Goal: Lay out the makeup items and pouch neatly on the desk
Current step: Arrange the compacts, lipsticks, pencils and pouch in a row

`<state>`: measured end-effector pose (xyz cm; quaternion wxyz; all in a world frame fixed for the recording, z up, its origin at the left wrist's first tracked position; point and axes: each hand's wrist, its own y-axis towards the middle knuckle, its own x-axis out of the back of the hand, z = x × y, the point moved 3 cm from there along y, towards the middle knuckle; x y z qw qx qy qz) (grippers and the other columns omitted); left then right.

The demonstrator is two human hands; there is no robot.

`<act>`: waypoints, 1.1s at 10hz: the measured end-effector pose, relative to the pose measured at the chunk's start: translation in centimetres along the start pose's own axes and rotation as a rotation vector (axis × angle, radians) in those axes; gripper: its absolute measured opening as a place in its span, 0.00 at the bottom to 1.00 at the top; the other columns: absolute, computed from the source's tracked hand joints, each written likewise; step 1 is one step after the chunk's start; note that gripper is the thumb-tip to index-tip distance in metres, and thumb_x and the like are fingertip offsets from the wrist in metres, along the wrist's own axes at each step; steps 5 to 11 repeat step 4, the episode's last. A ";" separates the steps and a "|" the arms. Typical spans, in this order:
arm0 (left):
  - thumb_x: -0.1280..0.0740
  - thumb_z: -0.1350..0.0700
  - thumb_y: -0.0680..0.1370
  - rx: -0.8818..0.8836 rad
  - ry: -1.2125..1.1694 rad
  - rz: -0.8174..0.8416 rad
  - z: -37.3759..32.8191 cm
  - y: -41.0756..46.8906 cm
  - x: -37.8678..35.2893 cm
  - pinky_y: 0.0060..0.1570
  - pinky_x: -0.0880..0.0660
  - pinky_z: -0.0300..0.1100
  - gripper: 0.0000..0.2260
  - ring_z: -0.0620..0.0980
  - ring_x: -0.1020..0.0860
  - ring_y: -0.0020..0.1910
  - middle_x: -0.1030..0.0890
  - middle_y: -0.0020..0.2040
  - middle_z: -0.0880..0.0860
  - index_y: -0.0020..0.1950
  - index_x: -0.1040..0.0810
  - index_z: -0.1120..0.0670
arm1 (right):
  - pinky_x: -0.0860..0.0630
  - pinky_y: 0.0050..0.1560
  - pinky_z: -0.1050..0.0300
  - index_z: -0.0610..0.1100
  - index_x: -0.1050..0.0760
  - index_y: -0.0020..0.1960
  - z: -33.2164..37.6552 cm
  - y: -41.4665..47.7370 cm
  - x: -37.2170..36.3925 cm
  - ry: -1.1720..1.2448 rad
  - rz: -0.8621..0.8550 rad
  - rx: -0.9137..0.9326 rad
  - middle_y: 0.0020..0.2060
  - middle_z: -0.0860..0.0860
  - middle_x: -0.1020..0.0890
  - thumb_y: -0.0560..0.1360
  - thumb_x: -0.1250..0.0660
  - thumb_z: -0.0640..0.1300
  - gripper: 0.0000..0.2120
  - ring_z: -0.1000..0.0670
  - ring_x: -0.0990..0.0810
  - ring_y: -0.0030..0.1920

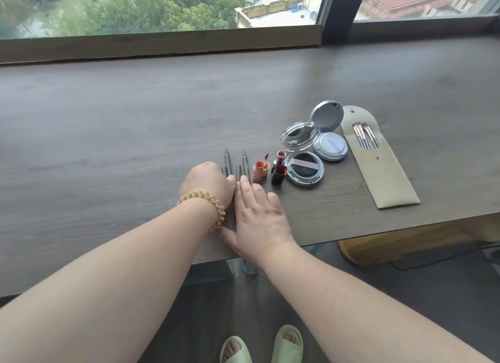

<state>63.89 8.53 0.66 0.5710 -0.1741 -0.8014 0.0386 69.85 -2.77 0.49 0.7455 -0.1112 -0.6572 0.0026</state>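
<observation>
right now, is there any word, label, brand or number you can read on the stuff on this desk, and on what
There is none to read.
The pens, lip gloss, lipstick, black compact, blue compact and pouch show no legible print.
Any marks on them are too small or blurred to make out.

Just beyond the right hand (259, 211), two slim grey liner pens (246, 163) lie uncapped, tips pointing away, their grey caps (238, 172) alongside. To the hand's right sit an open peach lip-gloss tube (258, 172), a dark red lipstick (278, 174), a black clear-lidded compact (305, 171) and a pale blue cushion compact (330, 146), both open. Farthest right lies a beige flap pouch (384, 170) holding brushes (365, 135).
</observation>
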 end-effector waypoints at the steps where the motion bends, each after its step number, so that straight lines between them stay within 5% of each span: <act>1: 0.38 0.48 0.73 -0.010 0.006 -0.014 0.0 -0.3 0.0 0.39 0.30 0.43 0.14 0.58 0.26 0.39 0.24 0.37 0.57 0.34 0.25 0.58 | 0.47 0.69 0.47 0.37 0.54 0.76 -0.2 -0.5 0.2 -0.011 -0.014 0.015 0.77 0.43 0.48 0.75 0.51 0.68 0.43 0.44 0.49 0.74; 3: 0.38 0.47 0.72 0.022 0.012 -0.029 0.4 -1.3 0.4 0.37 0.30 0.43 0.15 0.58 0.24 0.39 0.22 0.38 0.57 0.36 0.24 0.58 | 0.46 0.67 0.46 0.39 0.49 0.76 -1.7 -1.8 0.6 -0.045 -0.076 0.062 0.75 0.44 0.43 0.76 0.48 0.65 0.39 0.44 0.44 0.73; 4: 0.38 0.47 0.72 0.047 -0.001 -0.062 0.4 -2.4 0.7 0.37 0.30 0.43 0.14 0.58 0.24 0.40 0.22 0.39 0.57 0.35 0.27 0.58 | 0.41 0.58 0.48 0.40 0.36 0.72 -2.9 -2.9 0.8 -0.101 -0.142 0.099 0.68 0.45 0.29 0.73 0.41 0.65 0.36 0.44 0.32 0.65; 11: 0.38 0.47 0.72 0.047 -0.001 -0.062 0.4 -2.4 0.7 0.37 0.30 0.43 0.14 0.58 0.24 0.40 0.22 0.39 0.57 0.35 0.27 0.58 | 0.41 0.58 0.48 0.40 0.36 0.72 -2.9 -2.9 0.8 -0.101 -0.142 0.099 0.68 0.45 0.29 0.73 0.41 0.65 0.36 0.44 0.32 0.65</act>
